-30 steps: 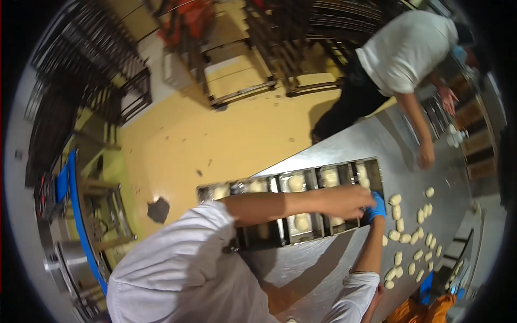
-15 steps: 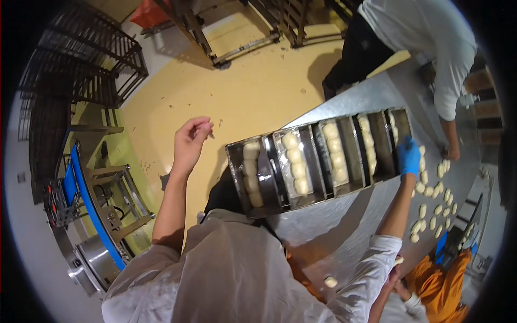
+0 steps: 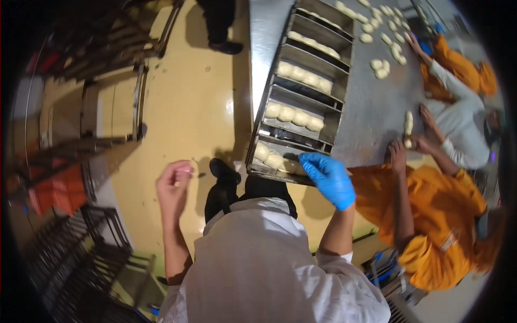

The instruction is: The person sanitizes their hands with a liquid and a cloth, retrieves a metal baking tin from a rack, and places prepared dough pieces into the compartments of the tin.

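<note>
A long metal set of joined loaf pans (image 3: 344, 102) lies along the table's left edge, its near end close to my body. Each visible compartment holds a row of pale, round dough pieces (image 3: 293, 116). My right hand (image 3: 329, 177), in a blue glove, reaches over the nearest compartment. Its fingers are extended with the tips at the dough row (image 3: 273, 160), partly covering it; whether they press on it is hard to see. My bare left hand (image 3: 175, 180) hangs over the floor, left of the pans, fingers curled in and nothing visible in them.
Loose dough pieces (image 3: 381, 67) lie on the metal table (image 3: 369, 121). Across it, people in orange (image 3: 425, 215) and a grey-clad person (image 3: 458, 121) have hands on it, some at dough. A person's dark-trousered leg (image 3: 219, 24) stands ahead. Racks (image 3: 70, 258) and a red-orange crate (image 3: 56, 188) are left.
The view has turned, so the pans now run away from me. My right hand has moved from the pans' far end to the nearest compartment. My left hand stays curled over the floor.
</note>
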`<state>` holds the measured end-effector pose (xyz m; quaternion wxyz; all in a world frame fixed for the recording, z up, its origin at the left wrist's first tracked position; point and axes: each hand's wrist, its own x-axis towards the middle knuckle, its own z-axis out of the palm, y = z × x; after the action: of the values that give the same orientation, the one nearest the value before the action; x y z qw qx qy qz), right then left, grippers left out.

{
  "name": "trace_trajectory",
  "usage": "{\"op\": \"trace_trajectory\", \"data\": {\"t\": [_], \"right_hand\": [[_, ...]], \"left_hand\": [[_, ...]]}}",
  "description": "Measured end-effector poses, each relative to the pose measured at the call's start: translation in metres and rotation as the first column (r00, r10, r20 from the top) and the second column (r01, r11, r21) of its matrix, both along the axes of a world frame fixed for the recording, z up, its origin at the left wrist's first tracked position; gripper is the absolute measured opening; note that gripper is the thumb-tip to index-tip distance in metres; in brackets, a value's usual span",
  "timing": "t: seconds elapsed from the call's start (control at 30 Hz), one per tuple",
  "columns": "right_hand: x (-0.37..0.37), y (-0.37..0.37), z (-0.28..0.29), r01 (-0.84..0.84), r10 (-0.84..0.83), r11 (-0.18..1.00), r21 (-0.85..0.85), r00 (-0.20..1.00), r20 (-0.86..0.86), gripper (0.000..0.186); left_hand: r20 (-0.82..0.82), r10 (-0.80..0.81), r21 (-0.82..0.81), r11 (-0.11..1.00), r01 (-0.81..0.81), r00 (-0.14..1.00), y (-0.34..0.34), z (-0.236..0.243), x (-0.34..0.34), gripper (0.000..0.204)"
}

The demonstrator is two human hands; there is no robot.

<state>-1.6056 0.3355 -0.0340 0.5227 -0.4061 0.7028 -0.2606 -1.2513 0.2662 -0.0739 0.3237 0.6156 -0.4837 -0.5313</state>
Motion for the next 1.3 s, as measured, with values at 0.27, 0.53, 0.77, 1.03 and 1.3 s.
{"op": "trace_trajectory", "data": {"t": [0.27,0.53,0.77,1.03,1.3], "right_hand": [[0.052,0.051,-0.055,0.889,-0.838,0.458,0.013,0.427,0.339,0.05],[0.082,0.047,-0.048,0.933,-0.603,-0.094,0.347,-0.33,0.726,0.031],[0.184,-0.013,-0.034,0.796,-0.329,-0.538,0.277,-0.501,0.801,0.049],[0.23,-0.075,-0.03,0.737,-0.393,-0.635,0.232,-0.567,0.724,0.055],[0.206,-0.133,-0.085,0.561,-0.48,-0.824,-0.075,-0.622,0.619,0.068]], "left_hand": [[0.418,-0.881,-0.173,0.163,0.971,0.222,-0.039,0.019,-0.142,0.023],[0.478,-0.85,-0.1,-0.302,0.948,-0.221,-0.047,-0.037,-0.213,0.022],[0.349,-0.79,-0.159,-0.58,0.799,-0.504,-0.071,-0.045,-0.252,0.018],[0.603,-0.139,-0.192,-0.981,0.026,-0.785,-0.066,-0.012,-0.323,0.031],[0.815,0.337,0.083,-0.873,-0.48,-0.472,-0.054,-0.015,-0.35,0.039]]}}
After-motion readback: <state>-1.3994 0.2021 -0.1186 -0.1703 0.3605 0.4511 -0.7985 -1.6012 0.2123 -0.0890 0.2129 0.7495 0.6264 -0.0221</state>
